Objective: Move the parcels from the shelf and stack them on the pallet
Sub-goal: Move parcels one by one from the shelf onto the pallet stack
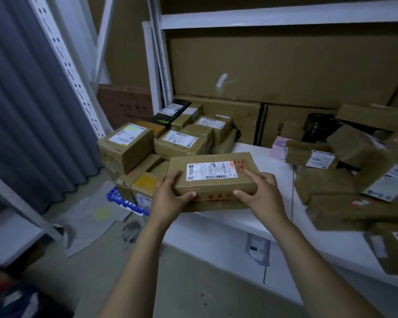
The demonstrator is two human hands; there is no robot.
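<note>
Here, a flat brown cardboard parcel (213, 183) is gripped at both ends at the left front corner of the white shelf (251, 222); whether its underside touches the shelf cannot be told. Its top face is marked by a white shipping label (210, 171) with barcodes, a round logo and a handwritten scrawl. Red printed characters are seen beside the label and along the near side, where clear tape is stretched over the seam. The left hand (170, 198) is closed round the parcel's left end, the thumb laid along the near side and the fingers curled over the top edge. The right hand (261, 193) is closed round the right end likewise, the thumb pressed to the near side and the fingers laid over the top by the red print. Just beyond to the left, stacked parcels (182, 143) are carried on a blue pallet (124, 200), of which only a corner is shown. On the shelf to the right, a blurred heap of parcels (345, 187) is piled. Large cardboard sheets (285, 70) are leant behind, and a grey curtain (32, 111) is hung at the far left.
</note>
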